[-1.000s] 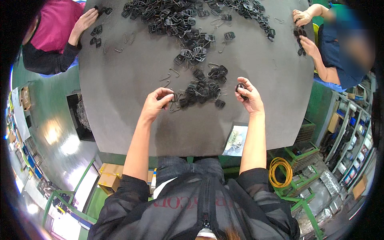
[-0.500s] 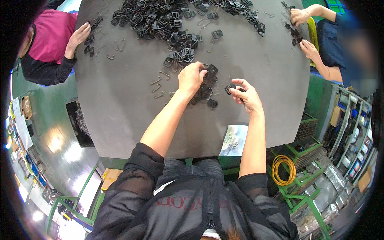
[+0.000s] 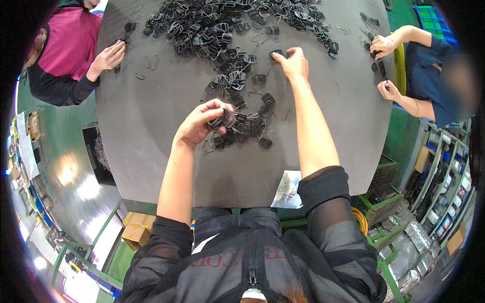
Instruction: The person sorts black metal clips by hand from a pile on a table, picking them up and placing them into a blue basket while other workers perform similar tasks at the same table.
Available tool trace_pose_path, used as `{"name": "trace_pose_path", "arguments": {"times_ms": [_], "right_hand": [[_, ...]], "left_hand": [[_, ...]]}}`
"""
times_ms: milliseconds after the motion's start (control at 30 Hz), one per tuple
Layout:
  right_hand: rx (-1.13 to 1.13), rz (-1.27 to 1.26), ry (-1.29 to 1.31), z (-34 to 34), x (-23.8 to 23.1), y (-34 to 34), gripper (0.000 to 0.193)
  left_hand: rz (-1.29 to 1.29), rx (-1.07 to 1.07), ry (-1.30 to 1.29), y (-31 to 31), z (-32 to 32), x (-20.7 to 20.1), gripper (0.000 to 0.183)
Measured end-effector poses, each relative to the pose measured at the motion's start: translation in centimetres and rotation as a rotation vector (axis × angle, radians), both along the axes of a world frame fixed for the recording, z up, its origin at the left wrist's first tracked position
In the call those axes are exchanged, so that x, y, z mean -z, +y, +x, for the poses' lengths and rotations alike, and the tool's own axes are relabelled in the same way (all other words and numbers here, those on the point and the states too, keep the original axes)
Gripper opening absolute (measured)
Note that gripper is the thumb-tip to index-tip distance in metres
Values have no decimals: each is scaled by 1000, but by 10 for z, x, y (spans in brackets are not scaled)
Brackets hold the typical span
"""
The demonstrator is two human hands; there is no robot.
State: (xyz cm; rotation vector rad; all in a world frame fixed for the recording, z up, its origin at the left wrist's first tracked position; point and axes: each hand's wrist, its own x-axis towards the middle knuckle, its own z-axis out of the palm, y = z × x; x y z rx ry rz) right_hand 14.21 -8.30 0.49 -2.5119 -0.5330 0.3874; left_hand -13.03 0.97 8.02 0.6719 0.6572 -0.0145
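Note:
My left hand is closed round black plastic buckles, just above a small heap of black buckles in front of me. Farther off to the right, my right hand reaches over the grey table and pinches a black buckle at thumb and fingertips. Bent wire hooks lie among the heaped buckles, and one wire hook rests apart beside them. A larger pile of black buckles spreads across the far side of the table.
A co-worker's hand handles small dark parts at the left edge; another co-worker's hands do so at the right. A printed sheet lies by the near edge. Below the table are cardboard boxes and a yellow hose.
My right hand has moved away from me to a buckle near the large pile. My left hand has drawn back toward me and left, now holding buckles.

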Motion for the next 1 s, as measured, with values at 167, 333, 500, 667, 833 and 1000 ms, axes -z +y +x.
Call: {"name": "trace_pose_path", "arguments": {"times_ms": [167,333,500,667,833,1000], "right_hand": [[-234,123,290,10,-2,0,42],[-22,946,1281,-24,-61,-86,10],[-5,482,1048,-47,-44,-99,18],[-449,-150,159,-76,-43,-54,32],[-254,146,808,-59,-52,-58,32],[-58,99,448,-57,-40,-107,21]], "left_hand": [[206,-71,137,6,39,24,22],[1626,147,387,-25,100,50,21],[1573,425,342,-15,108,47,24],[322,377,-3,21,47,11,16],[108,159,-52,12,9,6,13],[793,249,263,-38,48,39,20]]}}
